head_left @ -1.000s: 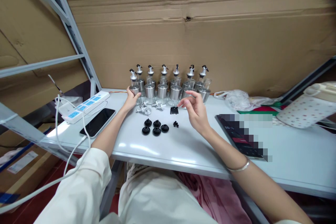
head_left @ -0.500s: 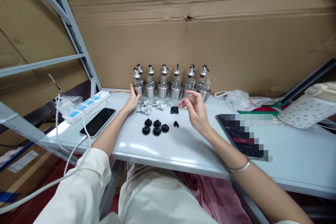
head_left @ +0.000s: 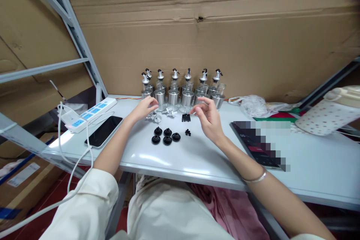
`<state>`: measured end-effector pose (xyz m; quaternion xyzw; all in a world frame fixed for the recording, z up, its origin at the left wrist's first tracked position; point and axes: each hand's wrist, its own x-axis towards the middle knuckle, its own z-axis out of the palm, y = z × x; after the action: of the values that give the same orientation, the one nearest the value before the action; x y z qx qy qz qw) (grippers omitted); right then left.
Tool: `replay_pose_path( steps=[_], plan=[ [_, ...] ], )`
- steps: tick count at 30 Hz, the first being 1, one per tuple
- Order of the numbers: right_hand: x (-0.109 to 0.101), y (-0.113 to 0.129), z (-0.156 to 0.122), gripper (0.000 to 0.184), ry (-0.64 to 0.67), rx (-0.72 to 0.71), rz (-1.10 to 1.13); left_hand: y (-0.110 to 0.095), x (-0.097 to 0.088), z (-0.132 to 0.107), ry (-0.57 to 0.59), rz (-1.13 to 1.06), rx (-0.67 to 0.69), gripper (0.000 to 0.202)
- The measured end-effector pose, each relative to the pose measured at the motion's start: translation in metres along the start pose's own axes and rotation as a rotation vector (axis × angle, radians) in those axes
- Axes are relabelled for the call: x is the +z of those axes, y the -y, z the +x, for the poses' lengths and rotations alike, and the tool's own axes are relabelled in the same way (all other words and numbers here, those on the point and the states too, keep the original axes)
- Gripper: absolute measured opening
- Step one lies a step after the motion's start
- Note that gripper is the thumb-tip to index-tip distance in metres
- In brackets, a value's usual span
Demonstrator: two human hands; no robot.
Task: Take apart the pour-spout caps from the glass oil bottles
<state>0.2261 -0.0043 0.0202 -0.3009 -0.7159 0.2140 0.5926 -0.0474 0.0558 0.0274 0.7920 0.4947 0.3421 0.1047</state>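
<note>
My left hand (head_left: 144, 108) hovers with its fingers stretched out just above some loose silver spout parts (head_left: 154, 117), close in front of the leftmost glass bottle (head_left: 145, 89). It holds nothing. Several glass bottles with metal collars and pour spouts (head_left: 187, 92) stand in two rows at the back of the white table (head_left: 174, 157). My right hand (head_left: 207, 117) is raised over the table with fingers loosely curled and apart, empty, near small black pieces (head_left: 185, 118). Several black round caps (head_left: 166, 137) lie between my hands, with more tiny black bits (head_left: 188, 132) beside them.
A white power strip (head_left: 88, 114) and a black phone (head_left: 104, 130) with a white cable lie at the left. A dark flat device (head_left: 254, 144), a crumpled plastic bag (head_left: 254, 105) and a dotted white container (head_left: 329, 114) sit at the right. Cardboard (head_left: 197, 37) lines the back.
My left hand has let go of the leftmost bottle and moved right and nearer, over the silver spout parts. My right hand has barely shifted.
</note>
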Motion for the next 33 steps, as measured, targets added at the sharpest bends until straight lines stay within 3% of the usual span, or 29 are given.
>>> replay_pose_path(
  steps=[8, 16, 33],
  plan=[
    [0.000, 0.002, 0.000, 0.022, 0.005, -0.008, 0.006, -0.005, -0.009, -0.002, 0.167, 0.104, -0.037, 0.020],
    [0.000, 0.001, 0.000, 0.022, 0.013, -0.003, -0.003, -0.003, -0.011, -0.004, 0.325, 0.044, -0.119, 0.019],
    [0.000, 0.000, -0.001, 0.023, 0.023, 0.002, -0.017, 0.014, -0.011, -0.004, 0.418, -0.056, -0.166, 0.031]
  ],
)
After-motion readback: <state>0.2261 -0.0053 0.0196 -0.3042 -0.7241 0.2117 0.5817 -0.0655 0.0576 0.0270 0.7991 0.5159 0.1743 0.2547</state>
